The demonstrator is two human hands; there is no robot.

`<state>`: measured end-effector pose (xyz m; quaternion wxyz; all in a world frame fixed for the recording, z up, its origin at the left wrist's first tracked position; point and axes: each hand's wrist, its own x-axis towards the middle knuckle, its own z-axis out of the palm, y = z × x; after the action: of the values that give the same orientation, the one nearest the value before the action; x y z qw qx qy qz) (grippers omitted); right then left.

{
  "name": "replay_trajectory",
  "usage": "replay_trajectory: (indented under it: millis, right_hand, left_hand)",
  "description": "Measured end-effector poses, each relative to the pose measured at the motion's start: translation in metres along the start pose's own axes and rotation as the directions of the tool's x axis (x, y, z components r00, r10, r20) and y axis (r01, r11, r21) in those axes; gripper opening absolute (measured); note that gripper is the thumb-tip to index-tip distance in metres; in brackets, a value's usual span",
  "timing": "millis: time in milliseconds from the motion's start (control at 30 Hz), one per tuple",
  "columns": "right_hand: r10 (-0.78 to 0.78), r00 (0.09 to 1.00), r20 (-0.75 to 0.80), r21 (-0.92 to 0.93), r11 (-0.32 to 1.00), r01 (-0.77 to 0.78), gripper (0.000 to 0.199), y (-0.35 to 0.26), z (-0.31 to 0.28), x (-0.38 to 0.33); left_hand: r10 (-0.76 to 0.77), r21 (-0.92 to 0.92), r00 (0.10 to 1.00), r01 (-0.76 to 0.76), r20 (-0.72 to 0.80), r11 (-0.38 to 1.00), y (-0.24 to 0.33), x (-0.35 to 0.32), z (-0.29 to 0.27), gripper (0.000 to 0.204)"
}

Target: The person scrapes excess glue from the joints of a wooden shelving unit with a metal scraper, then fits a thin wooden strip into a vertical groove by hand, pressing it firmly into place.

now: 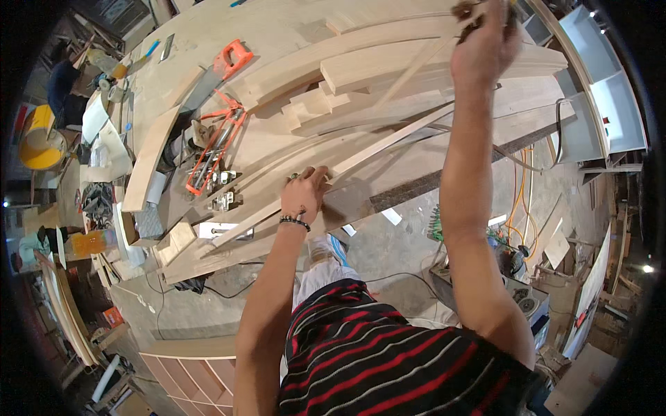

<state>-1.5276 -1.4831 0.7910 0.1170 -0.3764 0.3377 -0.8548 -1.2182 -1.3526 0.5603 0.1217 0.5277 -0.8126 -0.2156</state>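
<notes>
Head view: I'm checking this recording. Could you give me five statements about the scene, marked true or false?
1. The left hand touches a long, thin wooden strip. True.
2. The beaded bracelet is on the right wrist. False: the bracelet is on the left wrist.
3. The saw has an orange handle. True.
4. Both hands are side by side. False: the right hand is far off, toward the picture's upper right.
5. The yellow bucket is at the picture's right edge. False: the bucket is at the far left.
</notes>
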Motion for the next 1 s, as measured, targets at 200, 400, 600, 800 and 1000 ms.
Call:
replay_trajectory:
  millis: [200, 400, 600, 800, 1000]
  right_hand:
    - [-0.206, 0.918, 0.339, 0.039, 0.978, 0.205, 0.022, -0.074, 0.02, 0.042]
    - [0.649, 0.55, 0.526, -0.068, 0.676, -0.733, 0.022, -0.062, 0.095, -0.106]
    - [0.736, -0.068, 0.673, -0.524, 0.41, -0.747, 0.023, -0.066, 0.119, -0.277]
    - [0.543, -0.539, 0.644, -0.764, 0.419, -0.491, 0.024, -0.126, 0.153, -0.459]
    - [0.351, -0.751, 0.559, -0.765, 0.567, -0.305, 0.027, -0.199, 0.159, -0.603]
  left_hand:
    - [-0.088, 0.023, 0.992, 0.086, 0.089, 0.996, -0.01, 0.011, 0.021, 0.052]
    - [-0.125, -0.154, 0.985, 0.106, -0.118, 0.982, -0.036, -0.01, 0.011, 0.062]
    - [-0.565, -0.97, 0.815, -0.221, -0.127, -0.101, -0.049, -0.108, -0.138, 0.046]
    - [-0.824, -0.878, 0.421, -0.446, -0.378, 0.175, -0.134, -0.309, -0.211, 0.03]
    - [-0.928, -0.84, -0.008, -0.422, -0.374, 0.342, -0.163, -0.53, -0.228, 0.024]
